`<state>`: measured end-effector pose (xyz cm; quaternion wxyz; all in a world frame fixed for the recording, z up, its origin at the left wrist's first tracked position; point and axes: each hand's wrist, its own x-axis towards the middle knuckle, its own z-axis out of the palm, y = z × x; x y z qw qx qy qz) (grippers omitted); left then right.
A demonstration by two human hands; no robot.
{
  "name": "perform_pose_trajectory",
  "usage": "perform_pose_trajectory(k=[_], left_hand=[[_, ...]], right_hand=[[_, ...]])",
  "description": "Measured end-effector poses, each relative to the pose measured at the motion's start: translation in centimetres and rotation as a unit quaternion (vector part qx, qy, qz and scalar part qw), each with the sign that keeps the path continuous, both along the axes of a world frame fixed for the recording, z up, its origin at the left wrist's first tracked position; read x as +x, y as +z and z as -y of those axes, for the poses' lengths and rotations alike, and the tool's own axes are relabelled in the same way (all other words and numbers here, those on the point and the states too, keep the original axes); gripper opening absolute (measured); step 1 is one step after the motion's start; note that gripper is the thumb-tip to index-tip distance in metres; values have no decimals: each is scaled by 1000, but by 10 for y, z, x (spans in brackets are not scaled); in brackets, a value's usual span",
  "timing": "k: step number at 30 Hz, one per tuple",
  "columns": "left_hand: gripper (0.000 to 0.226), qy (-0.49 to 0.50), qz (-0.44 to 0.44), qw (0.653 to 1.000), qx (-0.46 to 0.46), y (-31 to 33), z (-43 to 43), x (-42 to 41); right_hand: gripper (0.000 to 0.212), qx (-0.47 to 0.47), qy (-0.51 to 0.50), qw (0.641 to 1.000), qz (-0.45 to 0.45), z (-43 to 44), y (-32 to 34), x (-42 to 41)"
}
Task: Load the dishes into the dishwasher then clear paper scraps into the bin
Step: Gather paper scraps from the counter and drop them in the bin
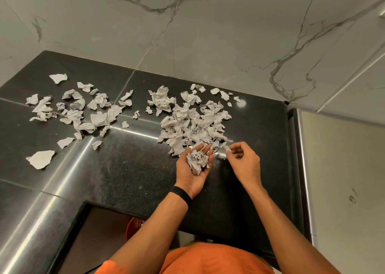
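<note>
Spill risk: loose wad in an open palm, bin low under the bench edge.
Black bench [129,169] carries the big scrap pile [193,123] just beyond both hands, with a wider scatter [79,111] well to the left. The red bin [134,228] is mostly hidden below the edge. Left hand [193,169] is palm-up, fingers apart and nearly straight, with the wad [196,161] unclamped, so a tilt or overfill likely sheds it. Right hand [243,161] fingers are pinched together on one small scrap [226,148], which may flutter off.

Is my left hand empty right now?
No, a wad of scraps lies on the upturned palm of the left hand, while the right hand pinches one scrap.
</note>
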<state>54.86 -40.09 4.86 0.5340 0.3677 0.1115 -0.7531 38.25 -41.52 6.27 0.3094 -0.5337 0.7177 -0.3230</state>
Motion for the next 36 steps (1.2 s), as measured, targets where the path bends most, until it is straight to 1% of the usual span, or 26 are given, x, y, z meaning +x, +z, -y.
perform_pose_trajectory(k=[3,6,9,11,13,15,19,21,23,26,29,33,36], left_hand=[[45,-8,-1,1000,-2,-2,-2,-1],[49,-25,10,1000,-2,-7,-3,-3],[49,-28,-6,1000,-2,-4,-4,0],[46,-16,-19,1000,-5,-1,-5,6],[44,-4,-35,999,-10,0,-6,12],[44,3,-38,999,-14,3,-9,19],[42,8,-40,999,-11,5,-13,26],[50,9,-36,999,-13,5,-15,30],[55,11,-32,999,-15,4,-16,35],[51,13,-21,1000,-11,4,-18,40],[51,12,-14,1000,-5,4,-19,42],[47,6,-15,1000,-1,3,-19,38],[47,6,-16,1000,1,1,-19,37]], right_hand=[[13,-27,39,996,73,-14,19,13],[12,-17,93,988,124,-25,27,31],[11,-21,117,988,98,-26,25,42],[7,-42,81,992,88,-19,20,40],[5,-54,34,996,59,-4,12,32],[9,-32,15,999,22,12,3,26],[22,10,57,995,-76,30,-14,26],[21,16,74,992,-104,34,-18,29],[17,17,68,993,-95,33,-18,29],[16,15,21,999,-45,25,-15,21],[19,13,8,999,-31,14,-17,12],[25,41,37,996,-66,2,-18,12],[29,36,93,986,-133,-11,-16,14]])
